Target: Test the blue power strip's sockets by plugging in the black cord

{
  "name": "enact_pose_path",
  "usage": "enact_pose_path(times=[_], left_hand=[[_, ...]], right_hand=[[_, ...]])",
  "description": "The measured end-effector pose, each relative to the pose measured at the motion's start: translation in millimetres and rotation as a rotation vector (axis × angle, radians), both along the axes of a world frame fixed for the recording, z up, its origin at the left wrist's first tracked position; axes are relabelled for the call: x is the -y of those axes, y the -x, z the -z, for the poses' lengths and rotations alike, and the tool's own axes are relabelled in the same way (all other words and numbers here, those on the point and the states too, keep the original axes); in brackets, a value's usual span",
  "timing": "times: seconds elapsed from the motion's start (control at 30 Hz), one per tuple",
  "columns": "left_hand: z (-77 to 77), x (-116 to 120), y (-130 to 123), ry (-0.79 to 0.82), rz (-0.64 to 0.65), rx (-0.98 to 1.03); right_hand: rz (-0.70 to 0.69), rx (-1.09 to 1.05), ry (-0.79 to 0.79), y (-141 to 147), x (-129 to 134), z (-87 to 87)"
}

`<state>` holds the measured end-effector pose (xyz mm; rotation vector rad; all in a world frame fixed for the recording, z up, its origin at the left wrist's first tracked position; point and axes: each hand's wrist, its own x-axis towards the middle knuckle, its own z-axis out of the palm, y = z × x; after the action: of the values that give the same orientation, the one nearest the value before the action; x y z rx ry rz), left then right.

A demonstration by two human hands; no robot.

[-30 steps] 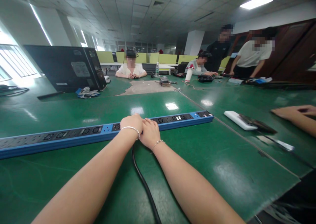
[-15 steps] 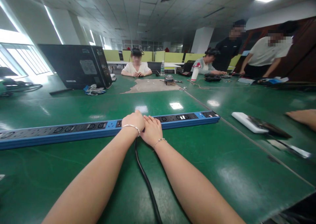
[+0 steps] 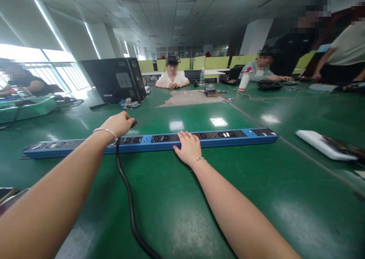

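Across the green table (image 3: 165, 198), a long blue-sided power strip (image 3: 154, 146) is laid lengthwise, its sockets turned upward. The step in hand is judged to be the handling of a plug clear of the strip while the strip is steadied. A dark end (image 3: 134, 123), taken to be that plug, is held by the left hand (image 3: 121, 124), apparently raised over the strip's left half; a black cable (image 3: 128, 190) is seen running down from that wrist. For any socket to be met, the dark end would need to be turned squarely to it and the strip kept from sliding. The left fingers are curled closed about the dark end, most of which is hidden. By the right hand (image 3: 189, 146), the strip is touched: the fingers are stretched out, nearly together, over its top, with the thumb placed at the near side; how hard it is pressed cannot be told.
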<state>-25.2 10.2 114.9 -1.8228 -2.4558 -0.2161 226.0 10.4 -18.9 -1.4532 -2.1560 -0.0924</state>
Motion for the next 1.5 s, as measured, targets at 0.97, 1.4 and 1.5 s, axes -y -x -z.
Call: enact_pose_path(times=[0.97, 1.4, 1.5], left_hand=[[46.4, -1.5, -36.4, 0.230, 0.094, -0.088], [54.3, 1.9, -50.6, 0.194, 0.060, -0.033], [58.8, 8.9, -57.8, 0.152, 0.038, -0.031]], right_hand=[[0.007, -0.043, -0.027, 1.9, -1.2, 1.8], [0.042, -0.024, 0.004, 5.4, 0.5, 1.7], [0.027, -0.021, 0.003, 5.2, 0.7, 1.7]])
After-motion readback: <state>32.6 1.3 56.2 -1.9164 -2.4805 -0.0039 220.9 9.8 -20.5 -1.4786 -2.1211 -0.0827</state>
